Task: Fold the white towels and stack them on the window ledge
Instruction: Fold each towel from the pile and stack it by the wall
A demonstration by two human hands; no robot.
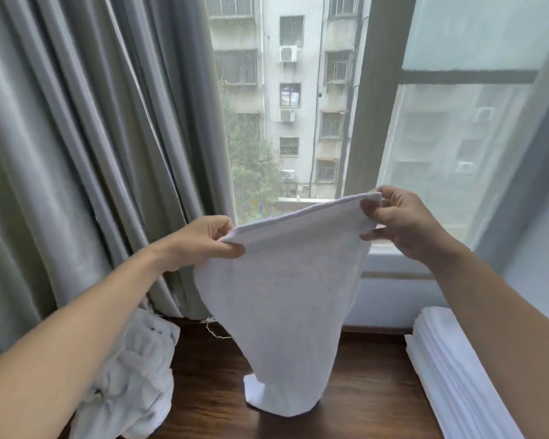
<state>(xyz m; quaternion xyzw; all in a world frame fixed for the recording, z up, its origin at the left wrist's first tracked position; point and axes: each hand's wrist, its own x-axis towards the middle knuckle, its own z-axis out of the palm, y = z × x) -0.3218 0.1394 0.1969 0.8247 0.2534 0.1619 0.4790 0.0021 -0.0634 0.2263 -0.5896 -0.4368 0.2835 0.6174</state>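
left hand (203, 240) grip: pinches towel (286, 280) corner | right hand (400, 221) grip: pinches other corner | towel: hangs, tail touching ledge (362, 407) | stack (457, 375): right | pile (133, 375): left

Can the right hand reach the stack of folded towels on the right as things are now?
Probably not at once: the right hand pinches a corner of the held towel, so it is busy. Otherwise the way looks free; the folded stack lies below that arm, nothing between.
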